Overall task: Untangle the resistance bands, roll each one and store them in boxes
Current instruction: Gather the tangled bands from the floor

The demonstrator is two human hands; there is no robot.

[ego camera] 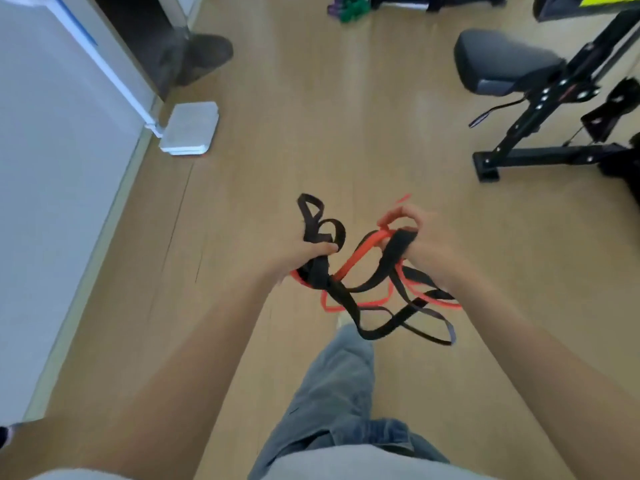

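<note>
A tangle of bands hangs between my hands above the wooden floor. My left hand (298, 256) grips a black band (317, 223) whose loops stick up past my fingers. My right hand (420, 237) holds a red band (360, 252) together with another stretch of black band (394, 251). More black and red loops dangle below both hands, crossing each other. A further heap of green and purple bands (346, 8) lies on the floor far ahead.
A grey weight bench (502, 64) on a black frame (540, 157) stands at the right. A flat white box (190, 128) lies by the white wall (52, 168) at the left. My jeans leg (332, 393) is below the bands.
</note>
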